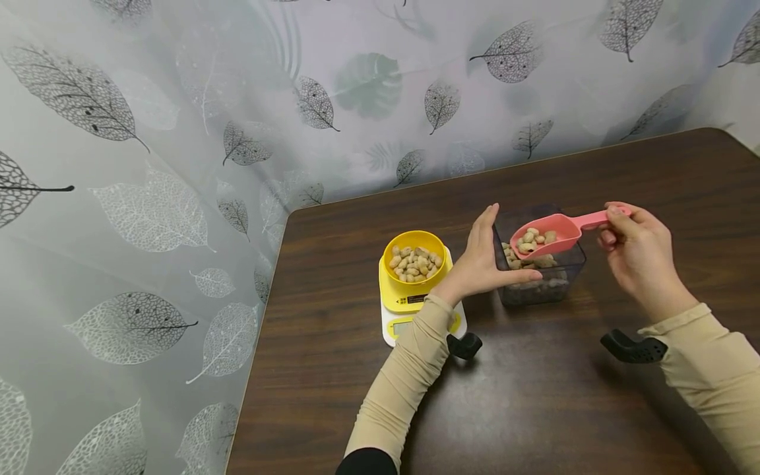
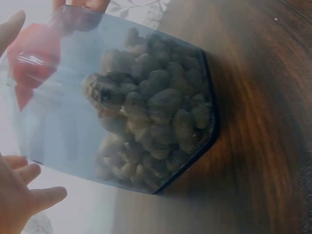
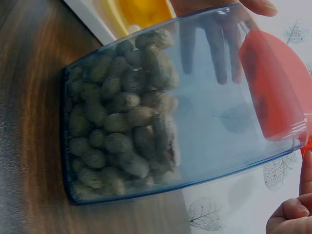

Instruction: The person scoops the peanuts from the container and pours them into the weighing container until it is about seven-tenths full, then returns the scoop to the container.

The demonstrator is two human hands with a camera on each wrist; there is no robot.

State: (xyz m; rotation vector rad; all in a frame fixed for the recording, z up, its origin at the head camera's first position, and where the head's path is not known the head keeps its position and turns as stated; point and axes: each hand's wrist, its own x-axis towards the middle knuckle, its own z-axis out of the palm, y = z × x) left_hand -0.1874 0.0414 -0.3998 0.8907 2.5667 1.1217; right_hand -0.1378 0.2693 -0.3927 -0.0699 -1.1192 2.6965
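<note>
The right hand (image 1: pixel 644 254) grips the handle of a pink scoop (image 1: pixel 565 232), fingers curled round it. Several unshelled peanuts (image 1: pixel 530 243) lie in the scoop, which is above the mouth of a clear, dark-tinted plastic box (image 1: pixel 537 291). Peanuts (image 3: pixel 117 126) fill the lower part of this box, seen through its wall in both wrist views. At the box's left side, the left hand (image 1: pixel 477 260) stays spread, its fingers straight and its thumb stretched along the near rim. Whether its palm touches the wall cannot be told.
Left of the box, a yellow bowl (image 1: pixel 411 282) of peanuts stands on a yellow and white kitchen scale (image 1: pixel 388 310), partly covered by the left forearm. The brown wooden table (image 1: pixel 320 330) meets a leaf-patterned curtain (image 1: pixel 368 145) at the back and left.
</note>
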